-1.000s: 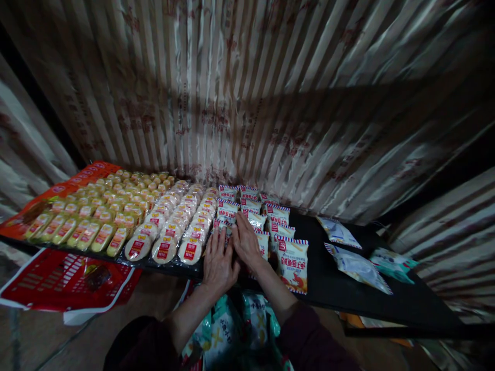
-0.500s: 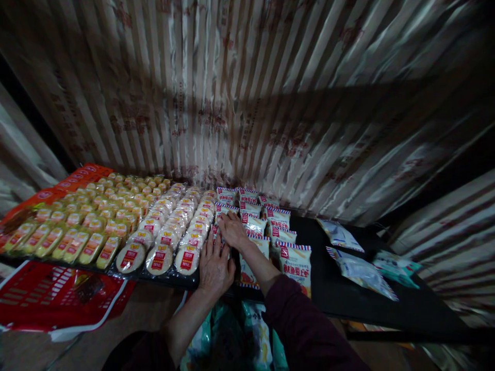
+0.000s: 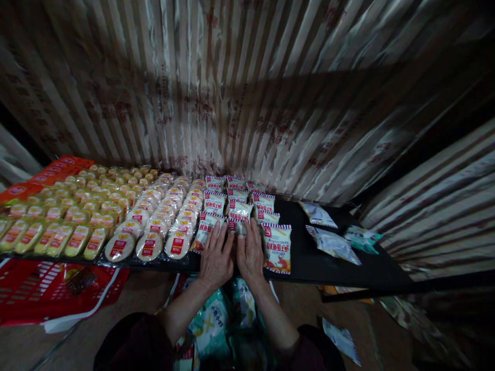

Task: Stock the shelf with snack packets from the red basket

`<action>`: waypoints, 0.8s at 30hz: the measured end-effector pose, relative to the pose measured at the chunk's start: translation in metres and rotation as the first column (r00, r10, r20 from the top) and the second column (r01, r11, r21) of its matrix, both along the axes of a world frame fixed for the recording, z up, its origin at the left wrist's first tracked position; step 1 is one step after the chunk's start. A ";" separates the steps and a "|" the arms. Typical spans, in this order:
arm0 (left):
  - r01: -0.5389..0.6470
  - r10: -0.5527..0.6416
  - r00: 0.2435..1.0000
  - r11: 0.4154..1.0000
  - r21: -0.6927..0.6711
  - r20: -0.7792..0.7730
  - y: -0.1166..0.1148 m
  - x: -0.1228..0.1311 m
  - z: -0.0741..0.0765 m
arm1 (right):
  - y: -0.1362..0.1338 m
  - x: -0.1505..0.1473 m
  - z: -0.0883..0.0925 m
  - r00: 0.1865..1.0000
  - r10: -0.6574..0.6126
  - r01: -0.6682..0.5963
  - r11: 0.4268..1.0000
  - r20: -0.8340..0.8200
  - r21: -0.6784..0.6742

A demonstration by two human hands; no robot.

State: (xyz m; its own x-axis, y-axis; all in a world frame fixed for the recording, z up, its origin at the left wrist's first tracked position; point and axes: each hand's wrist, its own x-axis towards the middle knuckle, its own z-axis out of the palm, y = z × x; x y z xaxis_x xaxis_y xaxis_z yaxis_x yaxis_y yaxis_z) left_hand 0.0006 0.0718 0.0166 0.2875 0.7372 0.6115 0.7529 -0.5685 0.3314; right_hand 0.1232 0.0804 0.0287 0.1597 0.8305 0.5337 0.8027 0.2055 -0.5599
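Observation:
My left hand (image 3: 216, 257) lies flat, fingers stretched, over the front of a white snack bag (image 3: 203, 234) with red print and a striped edge. Beside it my right hand (image 3: 250, 256) rests with fingers extended across the middle front bag (image 3: 236, 225), most of which it hides. Neither hand grips anything. A third front snack bag (image 3: 277, 247) lies just right of my right hand. Behind them, more of these bags overlap in three columns. Left of my left hand are rows of round rice crackers (image 3: 177, 242) in clear wrappers.
Yellow packaged cakes (image 3: 95, 242) fill the left of the black shelf (image 3: 294, 216). Loose bags (image 3: 334, 245) lie on its right. Below are a red basket (image 3: 38, 293), green snack bags (image 3: 212, 314) and a fallen bag (image 3: 341, 337). A striped curtain (image 3: 185, 103) hangs behind.
My right hand has drawn back from the left column and moved right, to the middle front bag. My left hand is now on the left front bag. The camera view has shifted.

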 end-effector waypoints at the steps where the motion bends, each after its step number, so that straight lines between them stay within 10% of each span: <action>1: 0.019 -0.019 1.000 1.000 0.001 0.000 -0.003 0.003 -0.002 | -0.007 0.002 -0.008 1.000 -0.012 0.012 1.000 -0.005 -0.015; 24: 0.040 -0.043 0.998 0.997 -0.069 -0.040 0.001 0.003 -0.009 | -0.007 -0.002 -0.034 0.996 -0.036 0.029 0.997 -0.086 -0.072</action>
